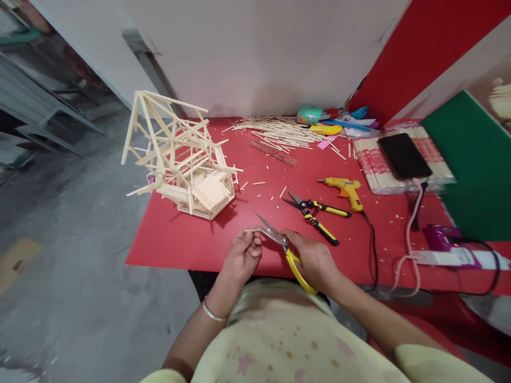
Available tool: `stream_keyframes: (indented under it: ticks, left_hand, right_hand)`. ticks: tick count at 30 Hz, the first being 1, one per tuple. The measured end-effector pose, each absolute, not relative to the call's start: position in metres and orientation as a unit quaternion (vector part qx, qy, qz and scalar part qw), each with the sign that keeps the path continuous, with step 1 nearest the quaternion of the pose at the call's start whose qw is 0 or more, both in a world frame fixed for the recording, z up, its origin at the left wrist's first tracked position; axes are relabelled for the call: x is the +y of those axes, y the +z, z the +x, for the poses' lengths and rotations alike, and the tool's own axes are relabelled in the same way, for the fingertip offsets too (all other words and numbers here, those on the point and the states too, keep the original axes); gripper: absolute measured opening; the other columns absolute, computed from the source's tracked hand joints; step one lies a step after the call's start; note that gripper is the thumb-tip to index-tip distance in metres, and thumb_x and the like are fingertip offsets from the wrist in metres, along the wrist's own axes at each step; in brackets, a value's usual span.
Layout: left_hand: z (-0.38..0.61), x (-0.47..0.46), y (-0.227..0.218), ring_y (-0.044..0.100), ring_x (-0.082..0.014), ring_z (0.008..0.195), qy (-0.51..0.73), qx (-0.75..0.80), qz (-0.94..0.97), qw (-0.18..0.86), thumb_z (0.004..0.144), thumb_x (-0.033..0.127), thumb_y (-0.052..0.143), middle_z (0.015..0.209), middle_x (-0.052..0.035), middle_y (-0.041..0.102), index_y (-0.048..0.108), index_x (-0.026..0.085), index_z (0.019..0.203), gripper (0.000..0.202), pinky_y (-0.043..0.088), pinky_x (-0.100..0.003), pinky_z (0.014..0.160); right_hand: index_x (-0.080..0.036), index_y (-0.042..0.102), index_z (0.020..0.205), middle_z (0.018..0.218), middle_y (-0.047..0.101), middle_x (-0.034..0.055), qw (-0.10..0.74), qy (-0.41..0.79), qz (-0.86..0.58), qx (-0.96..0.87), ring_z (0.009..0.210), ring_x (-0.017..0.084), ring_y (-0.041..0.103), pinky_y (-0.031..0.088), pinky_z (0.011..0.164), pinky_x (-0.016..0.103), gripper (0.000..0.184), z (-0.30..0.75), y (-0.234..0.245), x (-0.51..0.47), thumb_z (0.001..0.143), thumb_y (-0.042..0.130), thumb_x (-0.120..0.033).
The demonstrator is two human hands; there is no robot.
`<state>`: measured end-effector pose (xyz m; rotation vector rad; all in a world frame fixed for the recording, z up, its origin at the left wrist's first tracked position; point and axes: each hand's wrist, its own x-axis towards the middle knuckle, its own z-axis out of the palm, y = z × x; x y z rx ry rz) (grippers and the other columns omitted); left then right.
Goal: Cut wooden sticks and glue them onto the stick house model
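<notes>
My left hand pinches a thin wooden stick at the near edge of the red table. My right hand grips yellow-handled scissors, their blades apart around the stick's end. A house frame built of sticks stands on the table's left part, well beyond my left hand.
Yellow-and-black snips and a yellow glue gun lie right of centre. A loose stick pile and ruler sit at the back. A phone rests on packed sticks. Cables and a power strip are at right.
</notes>
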<state>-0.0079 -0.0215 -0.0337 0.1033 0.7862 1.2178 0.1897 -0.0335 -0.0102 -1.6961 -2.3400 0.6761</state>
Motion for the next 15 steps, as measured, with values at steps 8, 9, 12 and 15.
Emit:
stream_keyframes:
  ticks: [8,9,12,15]
  left_hand:
    - [0.013,-0.021,-0.025,0.062,-0.0096,0.052,0.626,0.442,0.131,0.629,0.064,0.031,0.086,0.064,-0.0018,0.067,0.068,0.014,0.075,0.027,0.044,-0.016,0.043]
    - [0.013,-0.021,-0.023,0.062,-0.0098,0.053,0.629,0.446,0.138,0.622,0.064,0.031,0.086,0.066,-0.0021,0.068,0.068,0.014,0.075,0.027,0.044,-0.016,0.044]
    - [0.014,-0.021,-0.02,0.062,-0.0095,0.052,0.631,0.451,0.147,0.614,0.064,0.03,0.086,0.066,-0.0025,0.069,0.068,0.013,0.075,0.027,0.046,-0.017,0.046]
    - [0.015,-0.021,-0.023,0.061,-0.0092,0.05,0.618,0.451,0.137,0.629,0.065,0.031,0.086,0.064,-0.0023,0.069,0.068,0.013,0.075,0.027,0.046,-0.018,0.046]
  right_hand:
    - [-0.024,0.054,0.124,0.094,0.07,0.0049,0.06,0.18,-0.586,-0.787,0.087,0.02,0.062,0.033,0.065,0.026,0.037,0.188,-0.011,-0.038,0.087,0.05,-0.026]
    - [-0.024,0.055,0.123,0.092,0.07,0.0048,0.058,0.182,-0.585,-0.788,0.085,0.019,0.062,0.031,0.063,0.026,0.036,0.189,-0.011,-0.038,0.087,0.049,-0.026]
    - [-0.023,0.057,0.119,0.085,0.069,0.0039,0.049,0.19,-0.586,-0.786,0.075,0.017,0.061,0.026,0.059,0.026,0.032,0.192,-0.013,-0.039,0.089,0.046,-0.025]
    - [-0.021,0.061,0.113,0.075,0.068,0.0038,0.033,0.181,-0.602,-0.777,0.066,0.016,0.059,0.022,0.056,0.026,0.03,0.198,-0.02,-0.046,0.087,0.046,-0.026]
